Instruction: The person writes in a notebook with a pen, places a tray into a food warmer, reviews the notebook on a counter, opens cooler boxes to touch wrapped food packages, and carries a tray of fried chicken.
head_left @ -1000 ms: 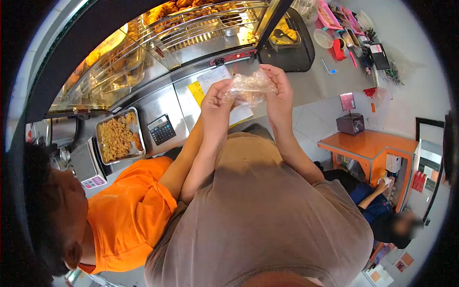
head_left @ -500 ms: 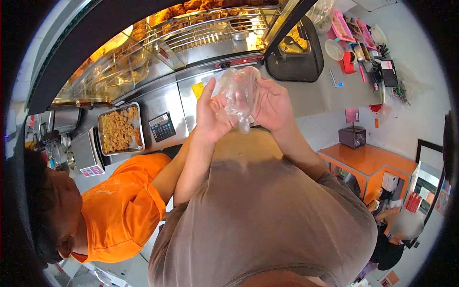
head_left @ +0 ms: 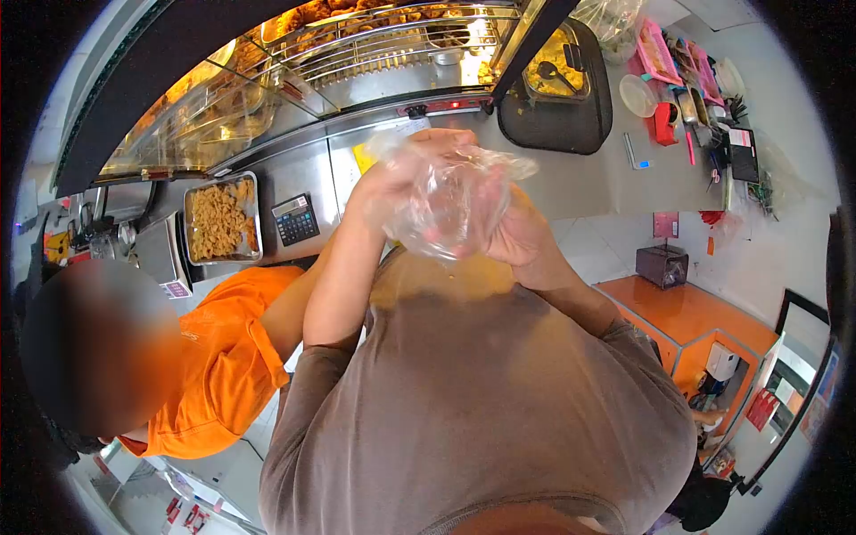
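A clear plastic bag [head_left: 446, 205] is spread between my two hands, in front of my chest. My left hand [head_left: 392, 183] is at the bag's left and upper side, blurred and partly behind the film, with its fingers reaching across the top. On the right, my right hand [head_left: 517, 227] is against the bag's lower right part, its fingers partly covered by the plastic. The film is crumpled, and whatever may be inside it cannot be made out.
A heated display case [head_left: 392, 53] spans the top. On the counter are a tray of fried pieces [head_left: 218, 223], a calculator [head_left: 295, 219], a black tray [head_left: 553, 116] and a pink basket [head_left: 658, 53]. A person in orange [head_left: 223, 366] stands at the left.
The bag went from bunched to spread wider. My left hand has moved up and across it; my right hand is slightly lower. The orange-shirted person's head has turned or shifted.
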`<state>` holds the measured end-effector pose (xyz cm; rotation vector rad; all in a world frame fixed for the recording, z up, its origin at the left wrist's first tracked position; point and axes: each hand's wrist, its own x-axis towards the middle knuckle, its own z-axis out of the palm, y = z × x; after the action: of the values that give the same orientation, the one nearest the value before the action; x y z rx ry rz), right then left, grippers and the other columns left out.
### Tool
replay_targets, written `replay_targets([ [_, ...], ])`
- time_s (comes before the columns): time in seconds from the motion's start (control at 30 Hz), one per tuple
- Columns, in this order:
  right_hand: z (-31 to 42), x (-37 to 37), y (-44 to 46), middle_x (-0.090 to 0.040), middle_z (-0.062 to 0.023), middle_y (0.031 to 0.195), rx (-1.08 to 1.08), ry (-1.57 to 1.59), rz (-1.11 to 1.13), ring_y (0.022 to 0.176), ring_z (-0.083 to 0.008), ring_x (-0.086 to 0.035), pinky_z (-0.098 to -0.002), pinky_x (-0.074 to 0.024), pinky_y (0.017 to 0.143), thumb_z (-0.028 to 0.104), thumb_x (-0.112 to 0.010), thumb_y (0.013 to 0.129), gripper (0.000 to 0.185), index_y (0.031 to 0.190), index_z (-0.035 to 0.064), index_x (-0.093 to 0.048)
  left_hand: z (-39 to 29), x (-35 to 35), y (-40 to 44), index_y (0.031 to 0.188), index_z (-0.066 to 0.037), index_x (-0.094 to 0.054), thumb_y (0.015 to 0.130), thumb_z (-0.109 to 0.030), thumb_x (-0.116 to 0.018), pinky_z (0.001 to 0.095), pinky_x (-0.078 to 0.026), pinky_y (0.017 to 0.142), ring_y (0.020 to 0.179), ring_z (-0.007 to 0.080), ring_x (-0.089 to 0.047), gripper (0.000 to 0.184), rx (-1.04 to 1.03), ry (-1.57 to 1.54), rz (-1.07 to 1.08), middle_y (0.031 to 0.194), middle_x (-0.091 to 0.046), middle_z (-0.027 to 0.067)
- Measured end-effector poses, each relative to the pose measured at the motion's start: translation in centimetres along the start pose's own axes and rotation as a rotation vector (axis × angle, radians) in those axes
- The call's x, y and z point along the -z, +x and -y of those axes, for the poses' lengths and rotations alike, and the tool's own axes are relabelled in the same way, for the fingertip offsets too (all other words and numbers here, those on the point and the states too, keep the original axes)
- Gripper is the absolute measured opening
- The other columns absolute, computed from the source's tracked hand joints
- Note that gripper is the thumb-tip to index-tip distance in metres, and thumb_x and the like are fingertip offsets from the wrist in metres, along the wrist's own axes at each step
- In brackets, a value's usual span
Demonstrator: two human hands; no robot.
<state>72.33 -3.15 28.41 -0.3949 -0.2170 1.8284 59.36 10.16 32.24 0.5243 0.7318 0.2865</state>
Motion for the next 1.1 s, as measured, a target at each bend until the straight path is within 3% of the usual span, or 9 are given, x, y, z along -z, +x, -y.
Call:
replay_targets([
  [0.1, 0.8, -2.1, 0.1, -0.033, -0.0267, 0.162, -0.045, 0.076, 0.227, 0.146, -0.0492, -0.037, -0.0711, -0.0368, 0.113, 0.072, -0.053, 0.094, 0.095, 0.161, 0.01, -0.027, 2.5, 2.7, 2.1, 0.126, -0.003, -0.063, 0.1, -0.025, -0.068, 0.0353, -0.061, 0.085, 0.1, 0.0201, -0.072, 0.035, 0.078, -0.141, 0.408, 0.116, -0.071, 0.0125],
  [0.2, 1.5, -2.9, 0.4, -0.025, -0.0203, 0.167, 0.062, 0.059, 0.332, 0.15, -0.0439, -0.032, -0.0639, -0.0291, 0.12, 0.08, -0.049, 0.091, 0.103, 0.163, 0.01, -0.023, 5.6, 2.4, 3.1, 0.125, -0.004, -0.063, 0.102, -0.027, -0.065, 0.0353, -0.059, 0.088, 0.103, 0.0185, -0.069, 0.033, -0.059, -0.199, 0.177, 0.117, -0.07, 0.0104],
  [0.4, 4.4, -1.9, -0.3, -0.009, -0.0161, 0.173, 0.464, -0.191, 0.028, 0.158, -0.042, -0.01, -0.0651, -0.016, 0.122, 0.09, -0.048, 0.082, 0.116, 0.167, 0.0179, -0.014, 9.8, 3.6, 4.1, 0.115, -0.007, -0.063, 0.106, -0.031, -0.055, 0.0325, -0.052, 0.086, 0.097, 0.0152, -0.063, 0.026, -0.325, -0.095, -0.3, 0.108, -0.066, 0.0049],
  [0.5, 6.0, -1.2, -0.2, -0.007, -0.0108, 0.174, 0.6, -0.272, -0.06, 0.157, -0.0393, -0.012, -0.0636, -0.0153, 0.123, 0.091, -0.05, 0.08, 0.117, 0.167, 0.0233, -0.011, 9.4, 1.6, 1.3, 0.097, -0.008, -0.059, 0.103, -0.021, -0.063, 0.0313, -0.046, 0.076, 0.084, 0.0192, -0.059, 0.015, -0.89, 0.512, -0.434, 0.097, -0.065, 0.0046],
  [0.63, 5.3, -2.0, -0.1, -0.013, -0.0107, 0.172, 0.72, -0.377, -0.157, 0.151, -0.0342, -0.026, -0.0573, -0.0251, 0.121, 0.084, -0.045, 0.088, 0.107, 0.167, 0.0201, -0.01, 6.1, -6.3, -1.6, 0.106, -0.006, -0.066, 0.081, -0.007, -0.082, 0.0375, -0.05, 0.077, 0.088, 0.0275, -0.064, 0.029, -1.376, 1.259, 0.014, 0.098, -0.067, 0.0096],
  [0.87, 5.5, -3.3, 0.2, -0.013, -0.0124, 0.172, 0.85, -0.3, -0.171, 0.148, -0.0373, -0.031, -0.0578, -0.0307, 0.119, 0.079, -0.038, 0.095, 0.098, 0.166, 0.0173, -0.013, 5.2, -7.7, 0.8, 0.103, -0.007, -0.069, 0.079, -0.007, -0.079, 0.0387, -0.053, 0.078, 0.088, 0.0279, -0.067, 0.025, -1.502, 1.28, -0.015, 0.098, -0.069, 0.0057],
  [0.93, 6.6, -5.0, 0.9, -0.019, -0.0149, 0.169, 0.859, -0.279, -0.208, 0.152, -0.0403, -0.022, -0.068, -0.0214, 0.119, 0.083, -0.042, 0.091, 0.104, 0.167, 0.0194, -0.009, 5.4, -8.0, 0.9, 0.101, -0.007, -0.069, 0.079, -0.006, -0.077, 0.0392, -0.053, 0.078, 0.087, 0.0275, -0.067, 0.023, -1.502, 1.256, 0.101, 0.096, -0.069, 0.0051],
  [1.03, 8.4, -1.6, 1.9, -0.024, -0.0138, 0.167, 0.904, -0.221, -0.282, 0.149, -0.0396, -0.025, -0.068, -0.0199, 0.119, 0.083, -0.044, 0.09, 0.103, 0.167, 0.0205, -0.014, 6.0, -8.4, 0.6, 0.1, -0.008, -0.069, 0.078, -0.006, -0.077, 0.0386, -0.052, 0.08, 0.089, 0.0261, -0.066, 0.024, -1.44, 1.292, 0.133, 0.096, -0.068, 0.0041],
  [1.1, 9.2, -0.7, 1.6, -0.014, -0.0133, 0.171, 0.873, -0.169, -0.181, 0.155, -0.0391, -0.012, -0.0626, -0.0082, 0.122, 0.082, -0.042, 0.092, 0.101, 0.167, 0.0219, -0.013, 5.9, -8.4, 0.5, 0.1, -0.009, -0.069, 0.078, -0.007, -0.076, 0.0381, -0.052, 0.082, 0.09, 0.0253, -0.065, 0.023, -1.432, 1.402, 0.185, 0.095, -0.068, 0.0038],
])
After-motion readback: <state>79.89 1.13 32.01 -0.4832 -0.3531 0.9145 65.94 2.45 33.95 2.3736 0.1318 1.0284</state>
